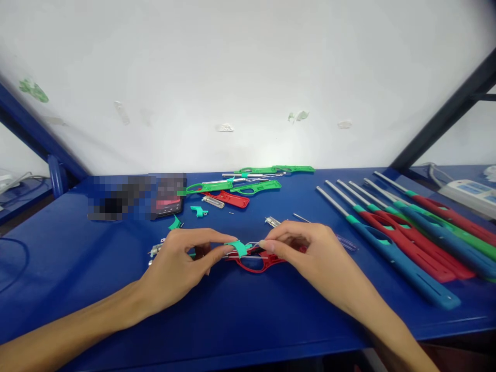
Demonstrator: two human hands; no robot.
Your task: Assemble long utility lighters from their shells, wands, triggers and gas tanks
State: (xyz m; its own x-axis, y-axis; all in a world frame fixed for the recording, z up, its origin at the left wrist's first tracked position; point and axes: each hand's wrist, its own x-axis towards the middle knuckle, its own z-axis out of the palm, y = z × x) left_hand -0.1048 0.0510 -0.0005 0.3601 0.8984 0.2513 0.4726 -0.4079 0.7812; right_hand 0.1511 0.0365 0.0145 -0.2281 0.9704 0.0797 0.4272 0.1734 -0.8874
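Observation:
In the head view, my left hand [186,263] pinches a small teal lighter trigger [239,248] between thumb and forefinger. It is held just over a red lighter casing half [253,266], which lies on the blue table. My right hand [306,248] is closed at the casing's right side, its thumb and fingertips pinching a thin pale wire [253,244]. The casing's right end is partly hidden behind that hand. Beyond my right hand a clear-and-metal part [272,222] and a screwdriver [346,243] lie on the table, the screwdriver partly covered.
Several long-necked lighters [403,258] lie side by side at the right. Green casing halves [256,187], a red casing piece [234,199] and a loose teal trigger [199,211] lie behind my hands. A phone [169,199] rests at the back left. A power strip [475,194] is far right.

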